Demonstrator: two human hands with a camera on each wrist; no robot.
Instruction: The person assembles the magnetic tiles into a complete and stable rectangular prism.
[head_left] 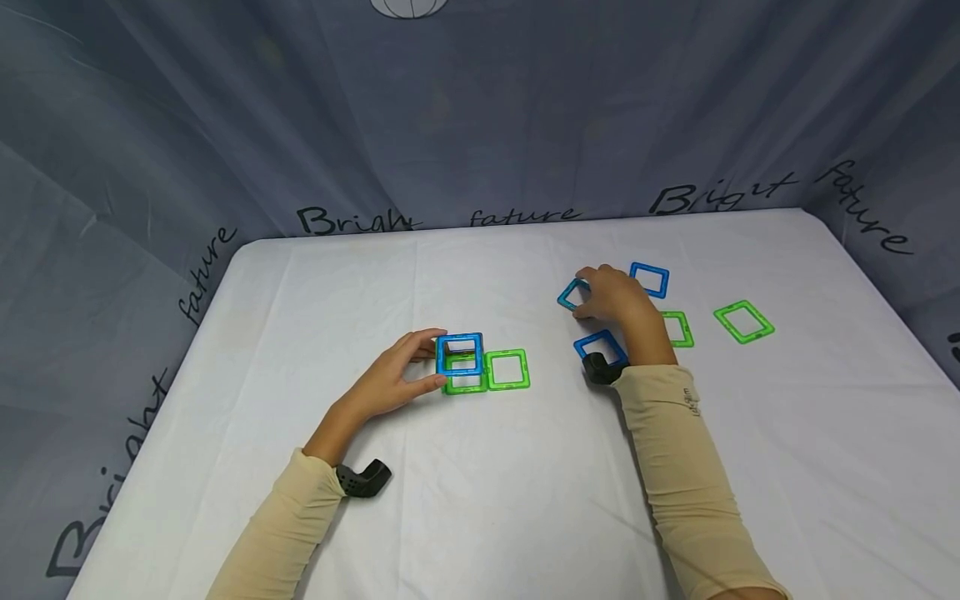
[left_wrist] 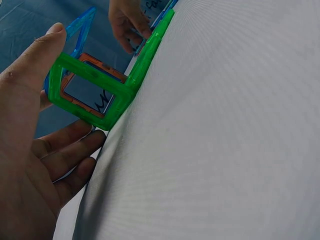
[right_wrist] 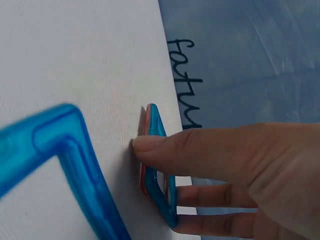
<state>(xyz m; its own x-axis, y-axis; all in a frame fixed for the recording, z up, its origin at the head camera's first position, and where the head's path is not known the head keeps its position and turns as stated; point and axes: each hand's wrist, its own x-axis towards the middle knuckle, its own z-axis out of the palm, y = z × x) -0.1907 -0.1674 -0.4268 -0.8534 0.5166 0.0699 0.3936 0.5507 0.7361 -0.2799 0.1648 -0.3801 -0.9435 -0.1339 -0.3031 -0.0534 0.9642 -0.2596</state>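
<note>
My left hand (head_left: 386, 379) holds a small box of magnetic tiles from its left side, thumb at the near edge and fingers behind. A blue square tile (head_left: 439, 356) tops the box. Its near side is a green tile (left_wrist: 115, 90), with an orange tile (left_wrist: 106, 70) showing through it. One green tile (head_left: 508, 386) lies flat against the box's right side. Further right, my right hand (head_left: 618, 298) pinches a blue square tile (right_wrist: 155, 122) between thumb and fingers, low over the white cloth. An orange frame (right_wrist: 147, 131) lies against that tile's underside.
Around the right forearm lie a blue tile (head_left: 592, 339) by the wrist camera, another blue tile (head_left: 651, 267) behind the hand, and a partly covered green tile (head_left: 687, 330). A second green tile (head_left: 742, 338) lies further right. Grey curtain (head_left: 480, 125) borders the white-covered table (head_left: 480, 517).
</note>
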